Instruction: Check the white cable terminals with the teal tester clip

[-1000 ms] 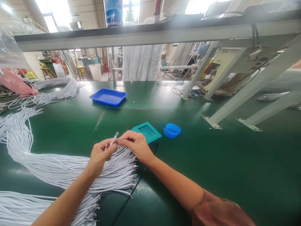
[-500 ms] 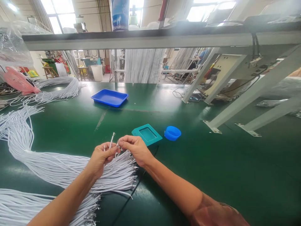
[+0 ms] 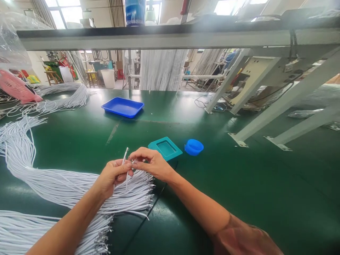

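Note:
My left hand (image 3: pixel 113 175) is closed around a white cable (image 3: pixel 125 155), whose tip sticks up above the thumb. Thumb and forefinger of my right hand (image 3: pixel 152 163) pinch a cable end with fine, silvery strands, right against the left fingertips. Exactly how that end is gripped is too small to make out. Below both hands lies a thick bundle of white cables (image 3: pixel 66 184), its stripped ends fanned out toward the right. A second bundle of white cables (image 3: pixel 29 226) lies nearer to me, at the lower left.
Beyond my right hand lie a teal tray (image 3: pixel 174 154) and a small blue round dish (image 3: pixel 194 147). A blue rectangular tray (image 3: pixel 123 107) sits farther back on the green table (image 3: pixel 239 194). Metal frame legs (image 3: pixel 255 124) stand at the right; a pink object (image 3: pixel 18 86) is at the far left.
My right fingers have shifted slightly left and closer over the left fingertips. The whole view has tipped a little, so the table's things sit slightly higher.

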Available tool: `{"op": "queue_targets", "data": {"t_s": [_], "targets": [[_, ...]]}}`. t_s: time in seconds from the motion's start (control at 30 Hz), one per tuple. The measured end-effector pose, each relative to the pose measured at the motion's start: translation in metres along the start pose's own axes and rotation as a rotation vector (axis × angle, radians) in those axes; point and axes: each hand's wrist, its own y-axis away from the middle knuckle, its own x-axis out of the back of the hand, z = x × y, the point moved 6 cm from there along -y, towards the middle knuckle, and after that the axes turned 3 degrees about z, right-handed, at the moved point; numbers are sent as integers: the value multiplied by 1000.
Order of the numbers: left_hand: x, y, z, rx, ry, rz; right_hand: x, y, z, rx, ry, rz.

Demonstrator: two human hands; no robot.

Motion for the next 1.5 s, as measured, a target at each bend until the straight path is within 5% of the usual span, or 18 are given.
{"op": "queue_targets", "data": {"t_s": [0.23, 0.37, 0.47, 0.63, 0.77, 0.83, 1.0, 1.27, 1.37, 1.5], "targets": [[-6, 0, -1, -5, -8, -49, -8, 4, 29, -277, -393, 219], [-3, -3, -4, -41, 39, -29, -14, 4, 31, -250, -430, 262], [0, -4, -3, -95, 16, 26, -13, 5, 28, -187, -264, 289], [0, -3, 0, -141, -34, 76, 0, 13, 14, 35, 360, 469], [1, -3, 1, -153, -34, 70, -7, 12, -1, 394, 601, 300], [2, -4, 2, -151, -26, 75, 0, 4, 3, 307, 475, 234], [2, -4, 3, -177, -67, 80, 11, -6, 25, -203, -37, 160], [2, -3, -2, -193, -129, 100, -1, 1, 33, -314, -111, 136], [3, -5, -3, -175, -115, 109, 2, 3, 26, -119, 247, 261], [3, -7, -5, -132, -68, 66, -13, 10, -1, 507, 900, 232]]}}
